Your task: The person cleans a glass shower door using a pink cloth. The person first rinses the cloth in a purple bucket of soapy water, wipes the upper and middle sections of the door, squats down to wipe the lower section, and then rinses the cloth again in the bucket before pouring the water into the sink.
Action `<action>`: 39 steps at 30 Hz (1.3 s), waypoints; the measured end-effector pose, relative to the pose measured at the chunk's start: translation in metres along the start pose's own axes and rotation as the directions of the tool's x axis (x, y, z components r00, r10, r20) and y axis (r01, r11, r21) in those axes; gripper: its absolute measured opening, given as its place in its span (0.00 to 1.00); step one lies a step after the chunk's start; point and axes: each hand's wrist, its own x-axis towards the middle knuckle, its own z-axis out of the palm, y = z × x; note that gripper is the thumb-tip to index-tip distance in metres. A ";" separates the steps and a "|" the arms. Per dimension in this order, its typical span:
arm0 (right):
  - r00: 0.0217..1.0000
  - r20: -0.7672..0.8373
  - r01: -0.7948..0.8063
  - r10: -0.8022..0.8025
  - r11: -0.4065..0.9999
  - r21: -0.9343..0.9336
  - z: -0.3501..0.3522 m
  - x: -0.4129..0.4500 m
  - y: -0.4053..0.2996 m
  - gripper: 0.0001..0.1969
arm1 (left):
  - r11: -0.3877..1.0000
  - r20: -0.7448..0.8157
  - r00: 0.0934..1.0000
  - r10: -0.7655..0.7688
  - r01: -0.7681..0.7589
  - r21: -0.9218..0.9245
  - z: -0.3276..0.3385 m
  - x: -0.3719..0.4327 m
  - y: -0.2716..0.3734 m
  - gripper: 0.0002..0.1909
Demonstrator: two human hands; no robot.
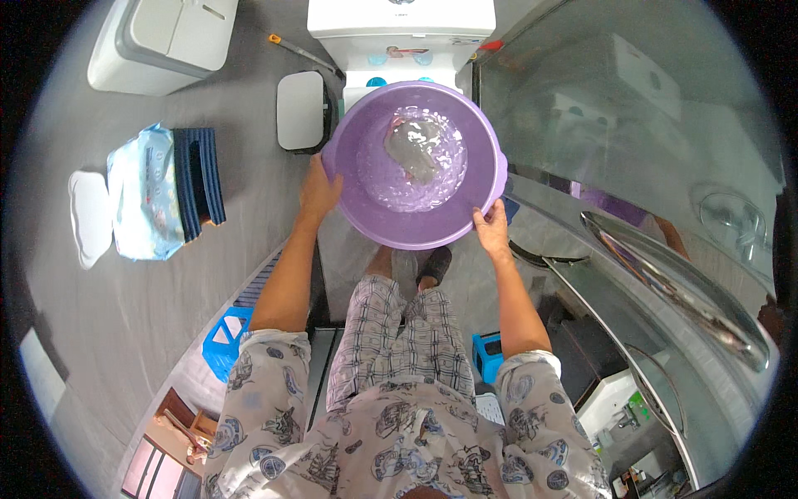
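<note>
A round purple plastic basin (349, 212) is held level in front of me, with water (386, 196) rippling in its bottom. A greyish cloth-like item (414, 150) seems to lie in the water; glare hides what it is exactly. My left hand (319, 190) grips the rim on the left side. On the lower right rim, my right hand (492, 227) holds on with the thumb over the edge. Beyond the basin stands a white toilet (399, 53), its lower part hidden by the basin.
A glass shower panel with a metal handle (679, 293) runs along my right. A lidded bin (300, 111) stands left of the toilet. A light-blue wipes pack (143, 193) and a white box (168, 43) are on the left wall. Blue stools (227, 343) (488, 355) are behind.
</note>
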 end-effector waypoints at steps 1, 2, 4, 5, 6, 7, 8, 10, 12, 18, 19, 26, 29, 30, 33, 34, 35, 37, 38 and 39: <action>1.000 -0.001 -0.016 0.016 1.000 -0.006 0.002 -0.005 -0.008 0.19 | 0.999 0.003 0.999 -0.051 0.051 0.004 -0.002 0.005 0.009 0.33; 0.940 -0.239 0.129 -0.244 0.902 -0.411 0.010 -0.015 -0.040 0.19 | 0.998 0.017 0.998 -0.059 0.059 0.005 -0.008 0.003 0.029 0.33; 0.759 -0.325 0.207 -0.564 0.682 -0.701 0.018 -0.009 -0.081 0.19 | 0.981 -0.406 0.903 0.142 -0.072 0.182 0.000 0.005 0.086 0.29; 0.790 -0.144 0.358 -0.597 0.638 -0.681 0.025 0.002 -0.085 0.17 | 0.978 -0.285 0.936 0.206 -0.204 0.037 0.020 0.012 0.095 0.28; 0.869 0.011 0.395 -0.494 0.681 -0.616 0.043 0.017 -0.088 0.18 | 0.947 -0.167 0.946 0.279 -0.300 -0.118 0.043 0.014 0.096 0.26; 0.842 0.144 0.495 -0.520 0.639 -0.589 0.069 0.040 -0.080 0.24 | 0.974 -0.047 0.975 0.216 -0.219 -0.065 0.078 0.018 0.087 0.24; 0.894 0.215 0.437 -0.394 0.653 -0.618 0.112 0.078 -0.067 0.31 | 0.989 0.061 0.987 0.151 -0.151 -0.008 0.109 0.036 0.074 0.22; 0.927 0.245 0.374 -0.284 0.636 -0.675 0.133 0.109 -0.020 0.36 | 0.999 0.115 0.992 0.044 -0.041 -0.026 0.143 0.052 0.049 0.24; 0.970 0.192 0.240 -0.147 0.490 -0.838 0.155 0.136 -0.016 0.33 | 0.998 0.170 0.985 -0.045 0.052 -0.039 0.162 0.073 0.037 0.25; 0.964 -0.022 0.188 -0.264 0.741 -0.644 0.166 0.129 0.016 0.16 | -0.152 0.854 0.511 -0.096 0.840 -0.520 0.184 0.082 0.047 0.33; 0.958 -0.050 0.239 -0.284 0.879 -0.413 0.178 0.115 0.009 0.12 | -0.151 0.848 0.519 -0.107 0.835 -0.530 0.188 0.081 0.032 0.33; 0.955 0.022 0.294 -0.296 0.935 -0.200 0.208 0.052 -0.034 0.09 | 0.391 -0.048 0.934 0.354 -0.195 -0.900 0.206 0.067 0.000 0.24; 0.938 0.010 0.333 -0.347 0.888 -0.316 0.193 0.085 -0.003 0.10 | 0.585 0.153 0.987 0.052 0.094 -0.805 0.215 0.062 0.016 0.20; 0.922 0.097 0.375 -0.376 0.795 -0.477 0.178 0.109 0.009 0.11 | 0.598 0.294 0.943 -0.157 0.328 -0.732 0.216 0.063 0.020 0.19; 0.867 0.124 0.373 -0.482 0.466 -0.802 0.132 0.156 0.037 0.16 | 0.473 0.490 0.676 -0.550 0.736 -0.485 0.212 0.054 0.018 0.16; 0.867 0.023 0.296 -0.498 0.478 -0.827 0.135 0.151 0.033 0.15 | 0.626 0.359 0.762 -0.538 0.647 -0.436 0.202 0.051 0.000 0.17; 0.854 -0.076 0.219 -0.514 0.489 -0.844 0.139 0.145 0.030 0.15 | 0.757 0.227 0.838 -0.496 0.546 -0.361 0.193 0.049 -0.018 0.18; 0.965 -0.063 0.144 -0.253 0.717 -0.682 0.154 0.138 0.033 0.14 | 0.738 0.265 0.846 -0.463 0.534 -0.413 0.193 0.049 -0.018 0.21; 0.978 -0.047 0.137 -0.205 0.789 -0.599 0.131 0.128 0.061 0.12 | 0.314 0.637 0.606 -0.477 0.794 -0.520 0.203 0.044 0.039 0.22; 0.986 -0.015 0.137 -0.165 0.866 -0.482 0.125 0.117 0.076 0.09 | -0.151 0.895 0.328 -0.304 0.911 -0.385 0.200 0.043 0.075 0.23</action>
